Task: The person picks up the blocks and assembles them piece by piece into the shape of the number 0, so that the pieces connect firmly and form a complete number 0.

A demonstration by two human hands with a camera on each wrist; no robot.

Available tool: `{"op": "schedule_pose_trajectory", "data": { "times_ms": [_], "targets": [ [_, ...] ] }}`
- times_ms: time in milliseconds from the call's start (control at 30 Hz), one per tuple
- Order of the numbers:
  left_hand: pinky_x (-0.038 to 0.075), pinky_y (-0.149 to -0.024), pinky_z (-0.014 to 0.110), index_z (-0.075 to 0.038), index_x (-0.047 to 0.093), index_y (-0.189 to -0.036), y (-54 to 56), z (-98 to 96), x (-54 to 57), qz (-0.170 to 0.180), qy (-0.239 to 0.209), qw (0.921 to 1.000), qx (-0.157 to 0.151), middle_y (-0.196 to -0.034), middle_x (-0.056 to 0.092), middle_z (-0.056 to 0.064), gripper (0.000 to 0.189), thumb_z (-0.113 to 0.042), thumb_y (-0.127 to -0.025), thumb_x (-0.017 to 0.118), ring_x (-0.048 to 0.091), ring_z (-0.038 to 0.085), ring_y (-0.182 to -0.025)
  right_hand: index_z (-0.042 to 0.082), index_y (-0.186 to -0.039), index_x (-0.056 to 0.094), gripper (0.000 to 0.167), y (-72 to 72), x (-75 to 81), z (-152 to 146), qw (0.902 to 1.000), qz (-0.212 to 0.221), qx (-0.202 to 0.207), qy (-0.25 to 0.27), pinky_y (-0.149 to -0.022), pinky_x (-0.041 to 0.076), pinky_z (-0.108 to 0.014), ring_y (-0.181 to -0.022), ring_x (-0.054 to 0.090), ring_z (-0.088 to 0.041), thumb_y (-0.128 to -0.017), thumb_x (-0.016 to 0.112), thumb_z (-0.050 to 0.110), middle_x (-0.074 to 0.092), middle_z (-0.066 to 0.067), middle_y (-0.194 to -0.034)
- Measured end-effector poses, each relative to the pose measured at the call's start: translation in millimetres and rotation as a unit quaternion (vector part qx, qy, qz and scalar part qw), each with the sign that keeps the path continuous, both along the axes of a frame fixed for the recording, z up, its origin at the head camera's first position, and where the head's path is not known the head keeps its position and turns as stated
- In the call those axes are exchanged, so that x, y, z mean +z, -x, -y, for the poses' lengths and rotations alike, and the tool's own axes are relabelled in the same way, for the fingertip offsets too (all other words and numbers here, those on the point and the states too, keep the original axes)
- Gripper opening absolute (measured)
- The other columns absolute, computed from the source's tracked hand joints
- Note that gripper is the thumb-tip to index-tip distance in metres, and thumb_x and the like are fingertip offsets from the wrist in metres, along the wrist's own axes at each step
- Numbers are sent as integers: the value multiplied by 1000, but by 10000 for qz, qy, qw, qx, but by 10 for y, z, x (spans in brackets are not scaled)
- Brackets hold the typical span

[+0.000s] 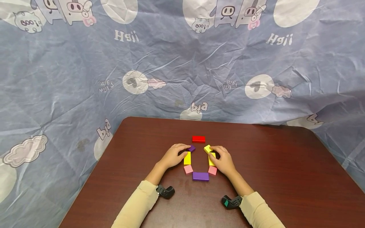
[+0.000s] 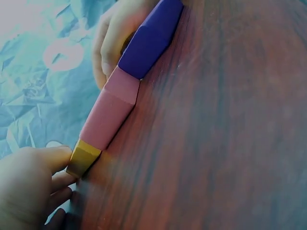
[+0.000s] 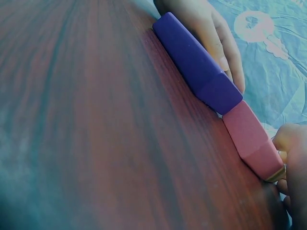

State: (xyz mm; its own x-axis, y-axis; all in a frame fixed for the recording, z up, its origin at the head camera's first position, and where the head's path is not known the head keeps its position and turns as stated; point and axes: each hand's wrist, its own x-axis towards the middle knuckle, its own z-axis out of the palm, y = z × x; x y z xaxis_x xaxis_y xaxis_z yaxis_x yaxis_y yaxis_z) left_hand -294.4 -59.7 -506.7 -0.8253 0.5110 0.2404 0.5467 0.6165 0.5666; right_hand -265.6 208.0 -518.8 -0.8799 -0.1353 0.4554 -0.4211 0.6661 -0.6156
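Note:
Colored blocks lie in a ring on the table, between the two hands. My left hand [image 1: 172,156] is at the left side, its thumb touching the long yellow block [image 1: 187,159] and a fingertip at the small purple block [image 1: 191,148]. Opposite, my right hand [image 1: 223,160] has its thumb at another long yellow block [image 1: 212,160] and a fingertip on the small yellow block [image 1: 208,148]. Pink blocks [image 1: 188,169] sit at the near ends of both long yellow ones. In the left wrist view a pink block [image 2: 108,120] stands beside the long purple block [image 2: 148,43].
At the far end of the ring lies a red block [image 1: 198,139], apart from the others. The long purple block [image 1: 201,176] forms the near end. A brown table [image 1: 137,136] carries everything, and a printed blue cloth [image 1: 171,63] hangs behind its far edge.

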Motion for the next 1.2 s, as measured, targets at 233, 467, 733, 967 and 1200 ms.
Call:
{"op": "schedule_pose_trajectory", "data": {
  "times_ms": [233, 467, 733, 967, 1200],
  "targets": [
    [35, -108, 44, -19, 60, -135, -9, 45, -78, -188, -144, 9997, 75, -133, 59, 3, 37, -26, -99, 55, 48, 25, -126, 5, -115, 70, 31, 16, 2, 25, 9998, 128, 25, 121, -95, 43, -49, -108, 57, -30, -86, 71, 16, 65, -11, -112],
    [36, -107, 43, -19, 60, -135, -4, 38, -84, -207, -95, 9997, 84, -133, 59, 3, 37, -26, -99, 54, 48, 25, -126, 4, -120, 67, 33, 80, 94, 11, 9974, 390, 26, 609, -86, 49, -46, -100, 61, -27, -88, 71, 13, 64, -12, -111],
    [36, -107, 42, -19, 60, -134, 15, 25, -83, -317, -100, 9994, 66, -132, 60, 2, 36, -27, -99, 53, 49, 24, -125, 2, -120, 66, 35, 403, 336, 99, 9974, 667, 276, -75, -99, 41, -54, -115, 55, -34, -89, 69, 17, 62, -15, -120],
    [36, -107, 41, -18, 61, -134, 36, 15, -95, -267, -83, 9996, 17, -132, 60, 2, 36, -26, -99, 53, 48, 23, -126, -1, -120, 65, 35, 654, 495, 299, 9924, 886, 545, -661, -100, 39, -57, -119, 50, -39, -88, 67, 15, 60, -18, -125],
    [36, -107, 42, -17, 61, -134, 24, 6, -86, -224, -135, 9997, -27, -132, 59, 2, 36, -25, -100, 53, 48, 24, -126, -1, -120, 65, 35, 776, 524, 457, 9822, 995, 799, -1376, -101, 40, -52, -117, 50, -38, -87, 67, 11, 62, -18, -122]
  ]
}}
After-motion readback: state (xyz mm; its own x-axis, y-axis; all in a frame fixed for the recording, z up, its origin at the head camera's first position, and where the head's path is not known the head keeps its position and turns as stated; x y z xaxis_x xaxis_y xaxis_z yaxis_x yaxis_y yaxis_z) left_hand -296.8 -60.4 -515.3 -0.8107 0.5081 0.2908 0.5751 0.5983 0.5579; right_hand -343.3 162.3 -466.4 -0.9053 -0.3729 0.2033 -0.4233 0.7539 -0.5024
